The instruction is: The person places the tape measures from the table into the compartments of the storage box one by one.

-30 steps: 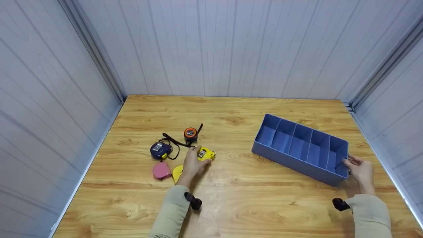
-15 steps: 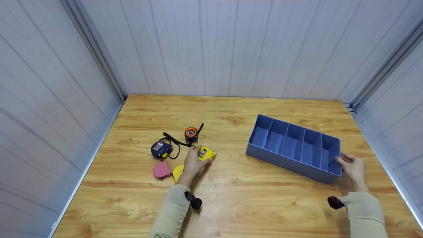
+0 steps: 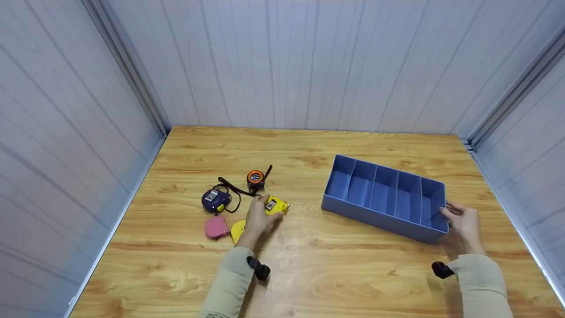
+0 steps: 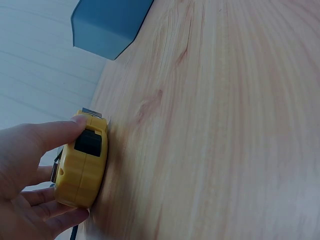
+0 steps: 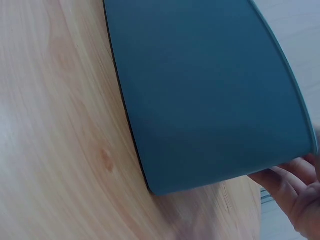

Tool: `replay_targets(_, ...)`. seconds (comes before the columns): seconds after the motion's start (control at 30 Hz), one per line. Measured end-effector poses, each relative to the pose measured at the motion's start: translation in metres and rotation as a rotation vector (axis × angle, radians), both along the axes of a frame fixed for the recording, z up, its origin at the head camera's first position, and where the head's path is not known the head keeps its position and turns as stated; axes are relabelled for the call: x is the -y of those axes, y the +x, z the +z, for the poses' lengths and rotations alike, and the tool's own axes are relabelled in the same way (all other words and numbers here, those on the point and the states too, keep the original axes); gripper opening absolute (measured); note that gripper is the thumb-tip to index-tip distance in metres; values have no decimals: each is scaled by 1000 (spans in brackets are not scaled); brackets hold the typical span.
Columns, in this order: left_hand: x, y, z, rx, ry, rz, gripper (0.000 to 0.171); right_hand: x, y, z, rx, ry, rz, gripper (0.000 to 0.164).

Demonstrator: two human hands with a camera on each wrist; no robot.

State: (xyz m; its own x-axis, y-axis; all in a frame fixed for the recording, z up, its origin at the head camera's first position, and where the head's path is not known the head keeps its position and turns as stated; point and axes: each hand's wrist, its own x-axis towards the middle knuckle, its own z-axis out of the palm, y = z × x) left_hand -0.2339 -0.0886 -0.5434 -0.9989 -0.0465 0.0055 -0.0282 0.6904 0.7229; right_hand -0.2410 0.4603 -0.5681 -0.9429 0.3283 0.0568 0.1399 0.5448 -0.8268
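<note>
My left hand (image 3: 259, 218) grips a yellow tape measure (image 3: 276, 205) on the table. In the left wrist view, the thumb lies on that tape measure (image 4: 80, 170) near its black button, with the fingers curled around the other side. My right hand (image 3: 464, 225) pinches the right end wall of a blue box (image 3: 379, 214) with several compartments, thumb over the rim. From the right wrist, the box's long outer wall (image 5: 200, 100) fills much of the view, and fingers (image 5: 285, 185) show behind its end.
Left of my left hand lie a dark blue tape measure (image 3: 215, 200) with a black strap, a pink one (image 3: 216, 227) and a second yellow one (image 3: 237, 230), partly hidden. An orange and black tape measure (image 3: 255, 179) sits behind. Panel walls (image 3: 291, 66) border the wooden table (image 3: 326, 274).
The blue box has slid left across the table with my right hand gripping its end. My left hand and the yellow tape measure have stayed in place.
</note>
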Motion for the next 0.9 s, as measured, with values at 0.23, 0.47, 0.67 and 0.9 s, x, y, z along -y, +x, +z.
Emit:
replay_targets(0.23,1,-1,0,5,9,4,72,17,0,9,19,-80,62,59)
replay_targets(0.47,2,1,0,-14,0,-3,72,38,1,23,14,-55,63,50)
replay_targets(0.67,3,1,-1,-61,-14,-17,71,26,-15,-10,-47,134,74,53)
replay_targets(0.9,3,2,0,-38,-10,-9,72,20,-29,-32,-35,167,71,53)
